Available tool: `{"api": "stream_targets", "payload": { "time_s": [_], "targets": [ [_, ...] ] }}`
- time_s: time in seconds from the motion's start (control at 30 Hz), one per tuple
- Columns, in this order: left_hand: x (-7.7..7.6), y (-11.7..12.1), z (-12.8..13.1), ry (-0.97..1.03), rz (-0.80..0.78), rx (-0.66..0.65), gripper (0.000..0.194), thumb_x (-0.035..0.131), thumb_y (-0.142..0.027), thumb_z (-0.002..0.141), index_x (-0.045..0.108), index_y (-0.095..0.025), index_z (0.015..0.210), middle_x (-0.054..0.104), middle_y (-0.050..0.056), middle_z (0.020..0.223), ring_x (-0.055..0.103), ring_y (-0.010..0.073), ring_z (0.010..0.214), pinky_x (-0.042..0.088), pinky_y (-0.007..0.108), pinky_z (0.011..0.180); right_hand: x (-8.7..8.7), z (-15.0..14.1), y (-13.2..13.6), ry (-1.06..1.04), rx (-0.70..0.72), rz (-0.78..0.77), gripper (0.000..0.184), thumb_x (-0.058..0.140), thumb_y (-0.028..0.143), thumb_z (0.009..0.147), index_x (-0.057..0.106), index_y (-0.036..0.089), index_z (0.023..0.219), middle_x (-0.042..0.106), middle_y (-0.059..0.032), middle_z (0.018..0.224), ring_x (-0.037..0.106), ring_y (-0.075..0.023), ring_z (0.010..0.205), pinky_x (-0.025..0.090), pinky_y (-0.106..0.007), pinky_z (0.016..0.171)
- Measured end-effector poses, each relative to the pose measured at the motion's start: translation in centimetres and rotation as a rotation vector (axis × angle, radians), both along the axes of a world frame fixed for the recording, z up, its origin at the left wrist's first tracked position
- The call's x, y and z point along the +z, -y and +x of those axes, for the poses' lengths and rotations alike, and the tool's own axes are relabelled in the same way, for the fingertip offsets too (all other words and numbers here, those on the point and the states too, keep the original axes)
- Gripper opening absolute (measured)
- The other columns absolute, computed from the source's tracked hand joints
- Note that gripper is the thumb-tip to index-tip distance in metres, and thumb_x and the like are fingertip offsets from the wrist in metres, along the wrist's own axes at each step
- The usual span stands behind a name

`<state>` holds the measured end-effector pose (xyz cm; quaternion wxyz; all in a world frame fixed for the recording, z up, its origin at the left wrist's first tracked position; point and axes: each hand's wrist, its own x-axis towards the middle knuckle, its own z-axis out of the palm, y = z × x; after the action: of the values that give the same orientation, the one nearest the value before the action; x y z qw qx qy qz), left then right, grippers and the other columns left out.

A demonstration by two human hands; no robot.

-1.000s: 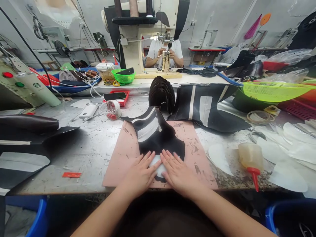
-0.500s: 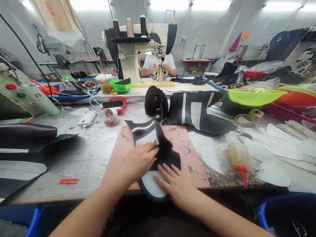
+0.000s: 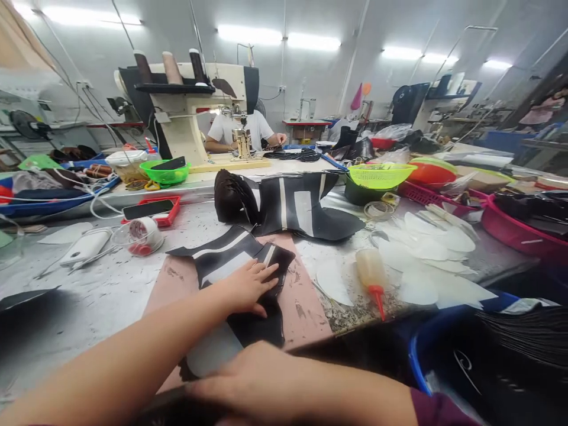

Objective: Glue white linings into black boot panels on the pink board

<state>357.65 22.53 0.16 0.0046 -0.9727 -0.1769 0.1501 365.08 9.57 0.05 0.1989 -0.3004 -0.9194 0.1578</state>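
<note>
A black boot upper piece with white strips lies on the pink board, its flap spread flat. My left hand rests on it with fingers stretched and apart, pressing over the upper part. At the near end of the piece, a pale grey rounded patch sits by the table edge. My right hand is over that near end, smeared by motion, and its fingers are partly hidden. Behind the board lie more black boot uppers with white strips, beside a dark brown stack of pieces.
A glue bottle with a red nozzle lies right of the board, near white cut pieces. Left are a tape roll and a red tray with a phone. Beyond, a person sits behind a sewing machine.
My view has turned to the right. The raised black flap now lies flat, and my left hand has opened out over it. My right hand has moved down to the piece's near end.
</note>
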Motion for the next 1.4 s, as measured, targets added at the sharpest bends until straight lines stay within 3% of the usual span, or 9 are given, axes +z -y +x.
{"api": "stream_targets", "payload": {
  "time_s": [0.07,0.2,0.37,0.47,0.63,0.83,0.93,1.17,1.4],
  "targets": [
    [-0.3,-0.6,-0.7,-0.019,-0.027,-0.007,0.071,0.067,-0.041,0.071,0.037,-0.02,0.133,0.024,0.015,0.144,0.03,0.0321,0.129,0.015,0.05,0.107,0.0,3.9,-0.4,-0.192,-0.169,-0.051,0.038,0.049,0.041,0.086,0.052,0.022,0.118,0.067,-0.0022,0.097,0.062,-0.0148,0.085,0.048,-0.022,0.07],
    [-0.3,-1.4,-0.5,-0.033,-0.035,-0.028,0.088,0.068,-0.056,0.063,0.034,-0.019,0.135,0.028,0.015,0.142,0.014,0.0329,0.135,0.005,0.052,0.108,-0.6,14.1,-1.5,-0.263,-0.989,-0.127,0.032,0.043,0.033,0.086,0.059,0.017,0.109,0.064,-0.0102,0.104,0.062,-0.0207,0.087,0.049,-0.033,0.076],
    [0.8,-0.6,1.7,-0.2,-0.006,0.137,0.101,0.053,-0.078,0.059,0.029,-0.019,0.138,0.025,0.02,0.142,0.02,0.038,0.132,0.024,0.049,0.102,-1.6,24.1,-2.6,-0.061,-1.701,-0.392,0.065,0.062,0.055,0.065,0.056,0.011,0.112,0.058,-0.0224,0.111,0.051,-0.0413,0.106,0.04,-0.053,0.086],
    [1.0,0.5,2.7,-0.227,0.07,0.237,0.081,0.033,-0.075,0.075,0.032,-0.022,0.136,0.039,0.023,0.135,0.035,0.0351,0.125,0.034,0.043,0.092,-2.7,26.5,-2.8,-0.378,-1.687,-0.634,0.061,0.075,0.053,0.045,0.062,0.012,0.087,0.064,-0.0205,0.093,0.052,-0.0431,0.101,0.043,-0.05,0.081],
    [0.5,1.6,3.5,-0.243,0.155,0.335,0.095,0.048,-0.075,0.068,0.03,-0.011,0.137,0.05,0.026,0.123,0.043,0.0365,0.114,0.03,0.042,0.091,-3.3,26.5,-2.0,-0.841,-1.514,-0.622,0.069,0.054,0.075,0.047,0.054,0.02,0.089,0.063,-0.0113,0.083,0.06,-0.0289,0.079,0.049,-0.035,0.054],
    [0.8,1.4,4.6,-0.308,0.166,0.369,0.105,0.053,-0.079,0.059,0.037,-0.005,0.133,0.051,0.025,0.122,0.044,0.0355,0.108,0.029,0.041,0.089,-3.0,22.8,-3.6,-1.558,-0.912,-0.614,0.067,0.073,0.064,0.041,0.056,0.027,0.095,0.063,-0.002,0.086,0.056,-0.0152,0.062,0.031,-0.019,0.035],
    [1.0,1.0,4.9,-0.35,0.161,0.326,0.102,0.054,-0.078,0.058,0.042,-0.007,0.131,0.047,0.022,0.128,0.039,0.0357,0.113,0.026,0.041,0.094,-3.2,20.1,-5.9,-1.514,-0.782,-0.633,0.052,0.076,0.049,0.047,0.058,0.025,0.089,0.063,0.0009,0.077,0.049,-0.0094,0.051,0.03,-0.018,0.036],
    [0.4,0.1,4.8,-0.362,0.115,0.32,0.11,0.055,-0.079,0.054,0.037,-0.006,0.133,0.036,0.02,0.138,0.024,0.0354,0.127,0.011,0.043,0.106,-3.3,15.5,-11.3,-1.335,-0.934,-0.515,0.059,0.082,0.044,0.034,0.056,0.017,0.079,0.059,0.0006,0.065,0.047,-0.008,0.044,0.031,-0.018,0.034],
    [-0.4,-0.2,5.2,-0.33,0.108,0.306,0.113,0.062,-0.079,0.041,0.046,-0.008,0.128,0.044,0.019,0.132,0.031,0.0373,0.122,0.007,0.045,0.107,-3.8,15.2,-12.9,-1.128,-1.002,-0.461,0.079,0.082,0.049,0.037,0.052,0.018,0.104,0.061,-0.0009,0.075,0.054,-0.0126,0.048,0.037,-0.021,0.035]
  ]
}}
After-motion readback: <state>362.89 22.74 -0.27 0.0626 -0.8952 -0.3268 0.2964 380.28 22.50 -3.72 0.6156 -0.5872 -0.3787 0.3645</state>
